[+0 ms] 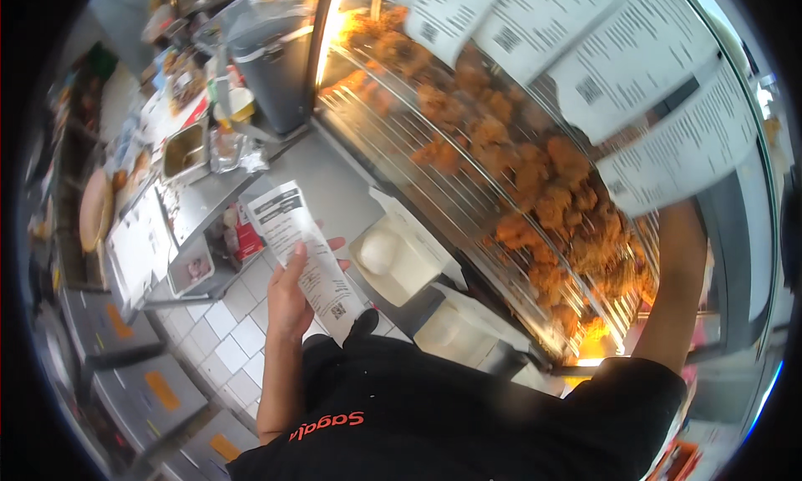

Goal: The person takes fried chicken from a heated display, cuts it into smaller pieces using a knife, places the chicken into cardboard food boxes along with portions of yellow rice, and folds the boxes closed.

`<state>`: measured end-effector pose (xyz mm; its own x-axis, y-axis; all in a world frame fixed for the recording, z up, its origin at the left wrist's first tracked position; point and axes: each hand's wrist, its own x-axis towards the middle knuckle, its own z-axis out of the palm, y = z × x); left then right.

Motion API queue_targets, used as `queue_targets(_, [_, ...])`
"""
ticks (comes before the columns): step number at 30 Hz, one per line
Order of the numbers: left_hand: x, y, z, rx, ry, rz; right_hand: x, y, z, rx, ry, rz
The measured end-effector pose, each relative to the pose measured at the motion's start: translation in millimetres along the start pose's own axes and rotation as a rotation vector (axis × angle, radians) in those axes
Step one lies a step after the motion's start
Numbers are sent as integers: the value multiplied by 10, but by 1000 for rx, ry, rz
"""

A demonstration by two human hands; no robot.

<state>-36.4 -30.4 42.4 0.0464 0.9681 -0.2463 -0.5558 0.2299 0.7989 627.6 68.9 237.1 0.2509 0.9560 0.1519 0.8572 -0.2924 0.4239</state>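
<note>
A long white paper order slip is in my left hand, with the thumb laid over its front and the fingers behind it. My right forearm reaches up along the right end of a lit glass food cabinet. Hanging paper slips cover most of my right hand, so its fingers cannot be made out. Behind the glass, many pieces of fried chicken lie on wire racks. On the counter below the cabinet stands an open takeaway box with a round white item inside.
A second open box sits nearer to me on the counter. To the left are a metal pan, a grey bin and a cluttered worktop. Grey drawer fronts with orange labels line the lower left, beside a tiled floor.
</note>
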Motion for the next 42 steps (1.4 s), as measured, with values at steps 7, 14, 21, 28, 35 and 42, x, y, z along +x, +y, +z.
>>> queue_targets(7, [60, -10, -31, 11, -90, -38, -247, -480, -300, 50, 63, -22])
queue_targets(14, [105, 26, -60, -6, -213, -54, -699, -981, -918, 74, 164, -23])
queue_targets(21, [-375, 467, -444, 301, -152, -253, -1393, -2153, -1594, 459, 479, -269])
queue_targets(28, [-1127, 583, -1136, -64, -123, 66, -2004, -4171, -1764, 929, 472, -562])
queue_targets(35, [-1535, 800, -1702, -160, 98, 187, -2255, -5246, -1878, 1125, 324, -721])
queue_targets(42, [-1394, 1126, -2065, -158, 90, 166, -2344, -5389, -1804, 1199, 272, -586])
